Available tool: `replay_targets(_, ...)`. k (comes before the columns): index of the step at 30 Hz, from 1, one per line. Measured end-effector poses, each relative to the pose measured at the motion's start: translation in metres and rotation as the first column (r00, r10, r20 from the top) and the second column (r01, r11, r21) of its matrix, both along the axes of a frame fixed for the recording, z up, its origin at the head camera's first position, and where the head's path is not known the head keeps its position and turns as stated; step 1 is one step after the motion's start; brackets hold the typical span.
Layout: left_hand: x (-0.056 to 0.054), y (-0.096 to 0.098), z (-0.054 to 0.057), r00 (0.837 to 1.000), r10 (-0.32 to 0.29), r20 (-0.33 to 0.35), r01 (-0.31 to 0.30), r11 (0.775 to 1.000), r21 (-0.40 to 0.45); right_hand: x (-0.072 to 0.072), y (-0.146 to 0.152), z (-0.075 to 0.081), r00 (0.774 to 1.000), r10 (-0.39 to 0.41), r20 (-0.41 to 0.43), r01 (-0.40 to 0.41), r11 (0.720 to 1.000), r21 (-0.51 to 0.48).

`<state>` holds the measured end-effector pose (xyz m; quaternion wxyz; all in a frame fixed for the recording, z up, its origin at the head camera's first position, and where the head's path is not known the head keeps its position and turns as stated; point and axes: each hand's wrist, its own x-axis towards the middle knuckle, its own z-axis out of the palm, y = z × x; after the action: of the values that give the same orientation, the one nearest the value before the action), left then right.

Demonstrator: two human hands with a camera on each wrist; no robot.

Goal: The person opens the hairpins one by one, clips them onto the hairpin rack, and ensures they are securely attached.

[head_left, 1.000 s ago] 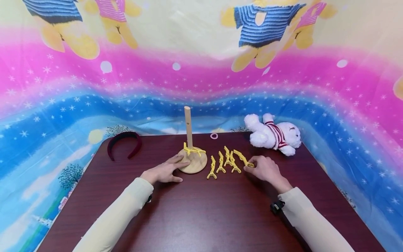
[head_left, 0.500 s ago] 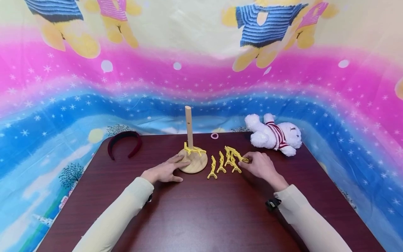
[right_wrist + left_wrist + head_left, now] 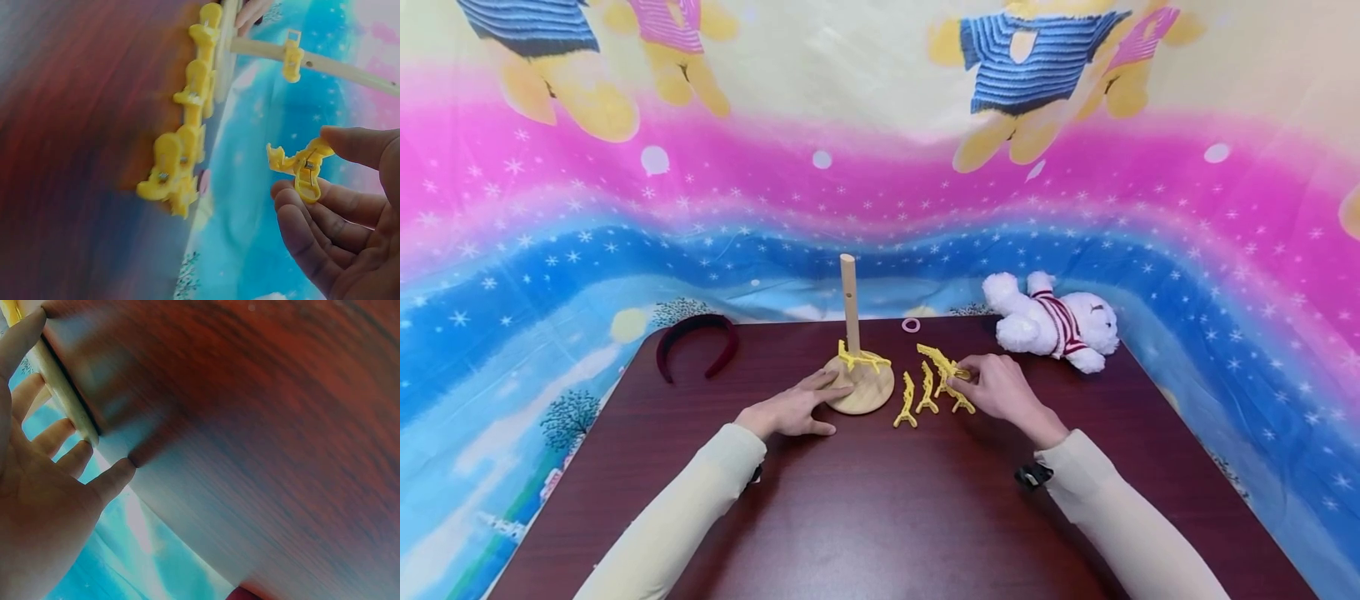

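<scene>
My left hand (image 3: 793, 408) rests with its fingers spread on the round wooden base (image 3: 868, 396) of an upright post (image 3: 850, 308). One yellow spring clip (image 3: 868, 361) sits at the foot of the post; whether it grips the post I cannot tell. Between thumb and fingers my right hand (image 3: 1003, 390) pinches another yellow spring clip (image 3: 309, 164), raised above the table. Beneath and beside it, several more yellow clips (image 3: 906, 400) lie in a row right of the base. In the left wrist view, the fingertips touch the base's edge (image 3: 74, 403).
A dark red headband (image 3: 724, 350) lies at the back left of the brown table (image 3: 880, 517). Near the back edge is a small pink ring (image 3: 911, 325). A white teddy bear (image 3: 1052, 321) in a striped top lies at the back right, before a printed cloth backdrop.
My right hand has moved left with the pinched clip, which now overlaps the row of clips in the head view. The left hand has stayed on the base.
</scene>
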<state>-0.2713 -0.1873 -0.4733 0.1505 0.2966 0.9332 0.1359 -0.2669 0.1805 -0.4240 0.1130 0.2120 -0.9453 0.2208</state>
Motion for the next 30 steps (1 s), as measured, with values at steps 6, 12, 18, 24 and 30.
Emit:
replay_targets(6, 0.000, 0.001, 0.000, 1.000, 0.002, 0.002, -0.002, 1.000, -0.001, 0.003, -0.013, 0.010, 0.999, 0.050, 0.010, -0.050, 0.999, -0.018)
replay_targets(12, 0.000, 0.000, 0.000, 1.000, -0.005, -0.012, 0.005, 1.000, 0.001, 0.006, -0.026, 0.017, 0.996, 0.082, 0.018, -0.082, 0.997, -0.013)
replay_targets(18, 0.001, 0.000, 0.001, 1.000, 0.001, -0.011, -0.001, 1.000, -0.007, 0.005, -0.037, 0.021, 0.995, 0.102, 0.015, -0.102, 0.995, 0.005)
replay_targets(24, 0.002, 0.000, 0.002, 1.000, 0.004, -0.013, -0.004, 1.000, -0.012, 0.002, -0.049, 0.023, 0.992, 0.129, -0.005, -0.129, 0.992, 0.008)
replay_targets(30, 0.002, 0.000, 0.002, 1.000, -0.005, -0.018, 0.005, 1.000, -0.003, -0.001, -0.062, 0.023, 0.989, 0.144, -0.035, -0.144, 0.990, 0.004)
